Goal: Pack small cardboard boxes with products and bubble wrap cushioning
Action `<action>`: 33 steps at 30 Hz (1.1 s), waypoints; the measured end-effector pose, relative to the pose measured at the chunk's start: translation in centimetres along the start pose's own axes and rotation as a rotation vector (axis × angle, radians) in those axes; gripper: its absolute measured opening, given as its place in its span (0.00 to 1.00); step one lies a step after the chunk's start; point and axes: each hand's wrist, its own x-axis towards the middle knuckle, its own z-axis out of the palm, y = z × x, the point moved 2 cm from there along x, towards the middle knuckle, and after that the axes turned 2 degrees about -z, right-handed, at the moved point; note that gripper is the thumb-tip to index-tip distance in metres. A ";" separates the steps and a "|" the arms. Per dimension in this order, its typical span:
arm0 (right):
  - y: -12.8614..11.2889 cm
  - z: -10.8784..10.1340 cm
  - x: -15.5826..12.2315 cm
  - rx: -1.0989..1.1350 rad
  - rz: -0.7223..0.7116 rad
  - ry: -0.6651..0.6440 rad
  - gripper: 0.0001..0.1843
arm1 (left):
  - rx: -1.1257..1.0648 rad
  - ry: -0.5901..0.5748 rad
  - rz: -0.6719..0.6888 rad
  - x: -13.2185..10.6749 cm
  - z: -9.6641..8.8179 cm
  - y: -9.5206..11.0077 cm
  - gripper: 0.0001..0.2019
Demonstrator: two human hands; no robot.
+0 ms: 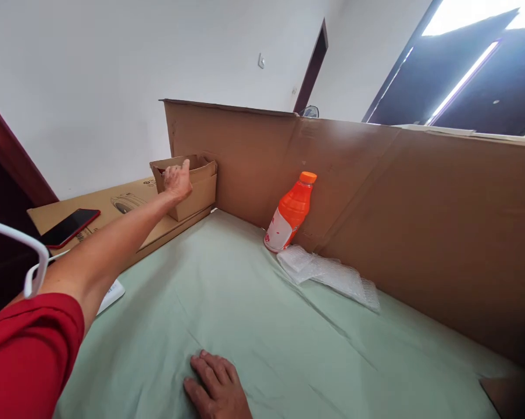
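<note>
A pale wall [114,70] carries a small switch plate [261,60] near a narrow dark opening [314,67]; upper right, a bright light strip [465,81] slants across a dark surface [414,75].

we get bright light at the upper right, where white glare washes out detail. pale haze softens the tall cardboard panel [440,221], its right end dark below. wide-angle stretch enlarges the red sleeve [31,349]; the left hand [178,183] looks fairly sharp.

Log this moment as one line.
left hand: at open cardboard box; right hand: on green cloth; orange bottle: beside bubble wrap
</note>
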 end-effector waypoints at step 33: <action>-3.4 -14.8 -5.6 0.787 1.003 0.551 0.31 | -0.705 -0.543 -0.498 -35.4 2.5 -1.9 0.39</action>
